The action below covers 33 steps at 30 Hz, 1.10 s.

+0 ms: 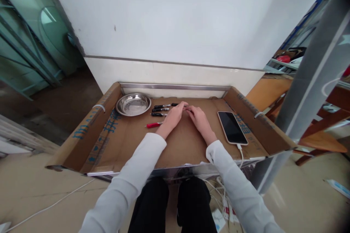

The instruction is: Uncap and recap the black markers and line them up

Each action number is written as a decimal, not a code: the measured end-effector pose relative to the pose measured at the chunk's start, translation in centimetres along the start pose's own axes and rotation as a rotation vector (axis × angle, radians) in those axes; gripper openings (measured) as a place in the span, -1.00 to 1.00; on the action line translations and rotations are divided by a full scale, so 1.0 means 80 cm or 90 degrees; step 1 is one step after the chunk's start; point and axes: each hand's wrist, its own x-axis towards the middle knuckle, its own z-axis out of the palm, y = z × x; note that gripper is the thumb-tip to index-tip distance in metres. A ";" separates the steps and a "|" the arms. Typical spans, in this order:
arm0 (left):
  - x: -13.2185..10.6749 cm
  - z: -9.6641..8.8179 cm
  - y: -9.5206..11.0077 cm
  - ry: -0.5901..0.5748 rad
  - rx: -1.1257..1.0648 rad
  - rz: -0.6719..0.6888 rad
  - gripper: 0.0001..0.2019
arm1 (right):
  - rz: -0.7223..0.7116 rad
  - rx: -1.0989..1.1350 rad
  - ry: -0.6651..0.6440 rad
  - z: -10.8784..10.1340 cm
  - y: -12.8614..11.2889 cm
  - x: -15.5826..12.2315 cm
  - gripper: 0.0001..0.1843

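Note:
My left hand [175, 114] is closed, its fingertips around a black pen [174, 104] whose black end sticks out on the left; the fingers cover most of its length. Close by on the right, my right hand [198, 118] pinches with thumb and fingers at the far tips of the left hand; what lies in that pinch is too small to make out. Left of the hands several more black pens [162, 109] lie side by side, one partly behind the left hand. Nearer to me is a red pen [153, 125], its right end hidden by my left wrist.
A round steel dish [133, 104] stands at the back left of the cardboard-lined tray [128, 145]. On the right lies a phone [232, 127] with a white cable [241, 154] over the front edge. Raised cardboard sides, a white wall behind, and a grey post [308, 76] bound the place.

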 end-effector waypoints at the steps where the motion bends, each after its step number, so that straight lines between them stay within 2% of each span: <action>1: 0.000 0.002 0.002 -0.011 0.010 -0.005 -0.68 | 0.014 -0.003 -0.001 0.001 0.002 0.000 -0.77; 4: 0.002 0.008 0.012 -0.019 0.085 -0.020 -0.59 | 0.059 -0.025 -0.006 0.002 0.005 0.000 -0.76; 9: 0.014 0.031 0.022 0.029 0.313 -0.039 -0.51 | 0.140 -0.076 0.014 -0.004 0.011 -0.002 -0.77; 14: 0.022 0.038 0.020 -0.043 0.408 -0.054 -0.65 | 0.181 -0.076 0.038 -0.005 0.022 -0.006 -0.78; 17: 0.019 0.026 0.017 -0.058 0.402 -0.013 -0.67 | 0.181 -0.064 0.046 -0.004 0.023 -0.006 -0.78; 20: 0.015 0.011 0.017 -0.027 0.340 0.042 -0.59 | 0.156 -0.043 0.066 -0.006 0.018 -0.007 -0.76; 26: 0.012 -0.001 0.034 0.004 0.206 0.085 -0.53 | 0.100 0.009 0.141 -0.011 0.002 -0.011 -0.73; 33: 0.003 -0.009 0.037 0.034 0.195 0.070 -0.60 | 0.099 0.038 0.185 -0.010 -0.002 -0.013 -0.73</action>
